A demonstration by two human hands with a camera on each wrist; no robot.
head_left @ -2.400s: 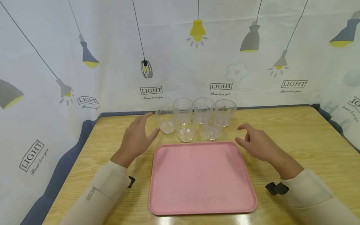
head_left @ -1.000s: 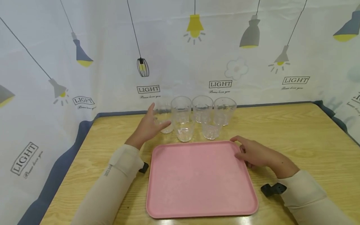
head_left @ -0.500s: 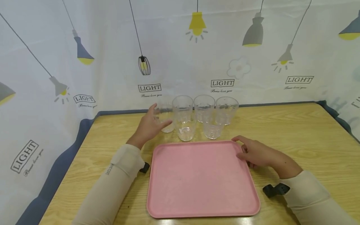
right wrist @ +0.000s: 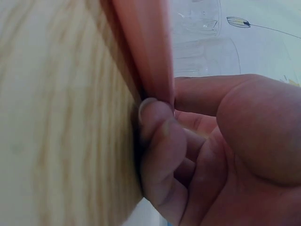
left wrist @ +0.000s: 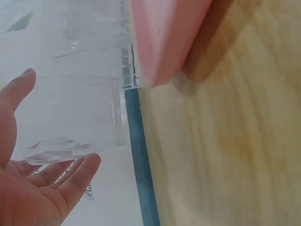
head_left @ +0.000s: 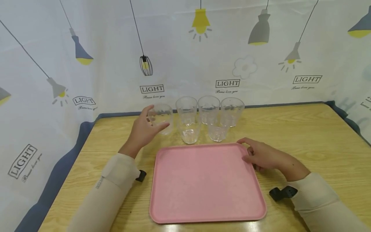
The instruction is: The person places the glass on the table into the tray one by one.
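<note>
My left hand (head_left: 141, 130) holds a clear drinking glass (head_left: 161, 114) at the left end of a group of glasses. In the left wrist view, the thumb is on one side of this glass (left wrist: 75, 113) and the fingers are on the other. My right hand (head_left: 263, 154) grips the far right corner of a pink rectangular tray (head_left: 206, 183). The right wrist view shows curled fingertips against the side of the tray (right wrist: 153, 56), close to the tabletop, with the thumb at its top edge.
Several more clear glasses stand behind the tray, among them a front left glass (head_left: 189, 132), a front right glass (head_left: 218, 132) and a back right glass (head_left: 232, 111). All are on the wooden table (head_left: 304, 138). A lamp-printed cloth (head_left: 179, 48) hangs behind the table.
My left hand has reached the leftmost glass and shifted it left, widening the gap to its neighbours. My right hand has come down from beside the glasses to the tray's corner and stays there.
</note>
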